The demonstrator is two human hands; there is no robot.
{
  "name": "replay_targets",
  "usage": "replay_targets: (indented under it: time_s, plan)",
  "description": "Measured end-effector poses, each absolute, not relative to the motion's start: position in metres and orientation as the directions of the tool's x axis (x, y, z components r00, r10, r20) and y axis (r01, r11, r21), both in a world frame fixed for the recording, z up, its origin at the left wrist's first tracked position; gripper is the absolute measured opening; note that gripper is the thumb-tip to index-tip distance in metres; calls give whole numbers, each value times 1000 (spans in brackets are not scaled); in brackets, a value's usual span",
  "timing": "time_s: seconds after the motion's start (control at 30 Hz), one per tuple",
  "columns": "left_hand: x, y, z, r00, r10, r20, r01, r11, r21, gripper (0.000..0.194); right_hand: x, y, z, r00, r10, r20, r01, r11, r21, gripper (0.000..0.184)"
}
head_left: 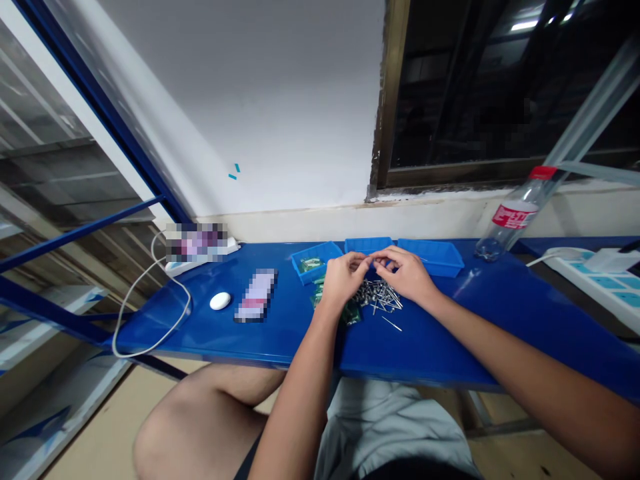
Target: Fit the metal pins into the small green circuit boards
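Forearms (300,393) converge, left hand (343,277) and right hand (409,273) pinched narrow, any held item indiscernible.

Below the left hand (346,275) and right hand (407,272), slender pins (386,298) look like shiny metal. Beyond both hands, the trays (444,269) look smooth plastic. The tabletop (295,340) beneath is glossy. Right of the right hand, the bottle (515,217) is clear, glossy plastic.

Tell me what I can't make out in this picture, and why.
All in the head view:
Anything held between left hand and right hand: too small, partly covered by fingers.
Part of the metal pieces: behind the left hand.
Middle blue tray, inside: mostly behind the hands.
Phone-like item, details: pixelated.
Power strip at right: cut off by picture's edge.
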State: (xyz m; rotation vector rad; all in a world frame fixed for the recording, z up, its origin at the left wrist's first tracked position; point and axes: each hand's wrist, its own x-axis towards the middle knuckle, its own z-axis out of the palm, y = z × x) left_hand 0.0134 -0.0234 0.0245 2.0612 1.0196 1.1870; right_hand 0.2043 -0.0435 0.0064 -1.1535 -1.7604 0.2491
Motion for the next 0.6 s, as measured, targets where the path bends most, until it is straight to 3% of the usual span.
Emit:
replay_targets:
  time_s: [0.13, 0.27, 0.37, 0.6]
  plan:
    - [13, -24, 25, 367, 833, 415, 363, -538, 761, 25, 205, -43, 6, -54, 789, 612, 566, 529, -633, 15]
    - [13, -20, 21, 355, 842, 407, 344, -522, 780, 17, 204, -43, 4, -91, 788, 609, 553, 549, -627, 15]
    - [12, -18, 19, 344, 837, 426, 343, -535, 772, 14, 203, -43, 4, -40, 823, 567, 522, 501, -690, 17]
    - [13, -17, 17, 363, 811, 458, 330, -572, 751, 18, 203, -36, -6, -28, 858, 513, 456, 468, -757, 18]
